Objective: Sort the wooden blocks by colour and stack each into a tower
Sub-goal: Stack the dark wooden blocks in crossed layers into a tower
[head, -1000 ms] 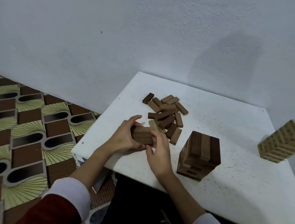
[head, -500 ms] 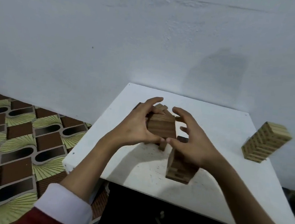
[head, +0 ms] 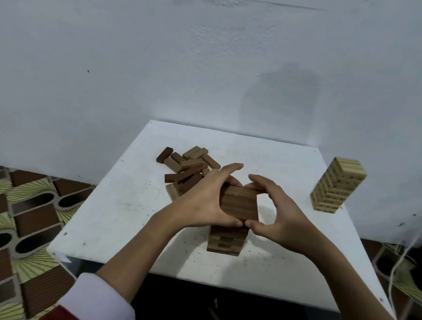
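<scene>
Gripping the dark tower (head: 226,239) top, both hands (head: 201,204) (head: 280,215) near table (head: 114,215) front edge.

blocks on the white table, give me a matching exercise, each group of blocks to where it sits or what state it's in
Things:
1. dark tower
2. light tower
3. loose dark blocks
4. block bundle

States:
A. scattered at the table's far left
B. standing alone near the right edge
C. gripped between left hand and right hand
D. directly below the hands

Pairs: 1-D, 2-B, 3-A, 4-C
</scene>
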